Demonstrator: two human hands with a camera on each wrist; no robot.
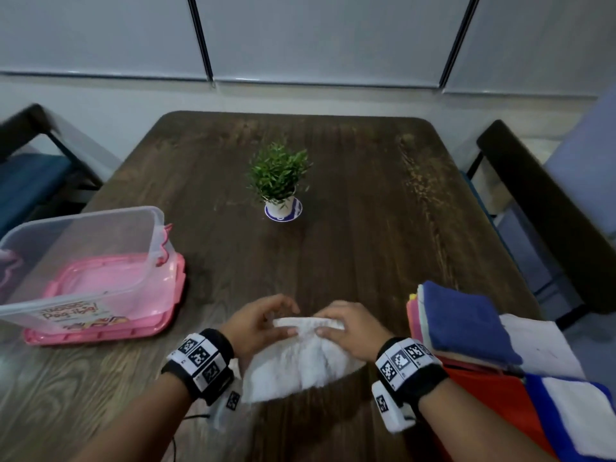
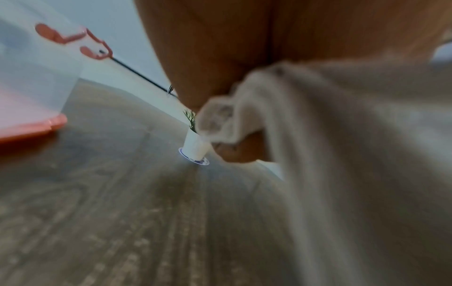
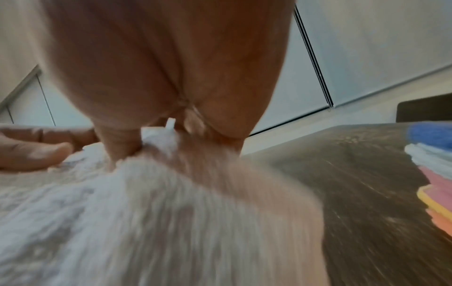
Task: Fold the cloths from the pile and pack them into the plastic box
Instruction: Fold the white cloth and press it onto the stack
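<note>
A white cloth (image 1: 296, 365) hangs a little above the dark wooden table (image 1: 350, 211), held up by its far edge. My left hand (image 1: 263, 323) pinches the left part of that edge, and my right hand (image 1: 343, 328) pinches the right part. The same white cloth (image 2: 342, 154) drapes from my left fingers in the left wrist view, and the white cloth (image 3: 146, 212) falls from my right fingers in the right wrist view. The pile of cloths (image 1: 466, 325), blue on top, lies at the right. The clear plastic box (image 1: 83, 258) stands at the left on its pink lid (image 1: 166, 315).
A small potted plant (image 1: 280, 181) stands in the middle of the table. Dark chairs stand at the left (image 1: 30, 128) and the right (image 1: 540, 201). A red, white and blue cloth (image 1: 533, 405) lies at the near right corner.
</note>
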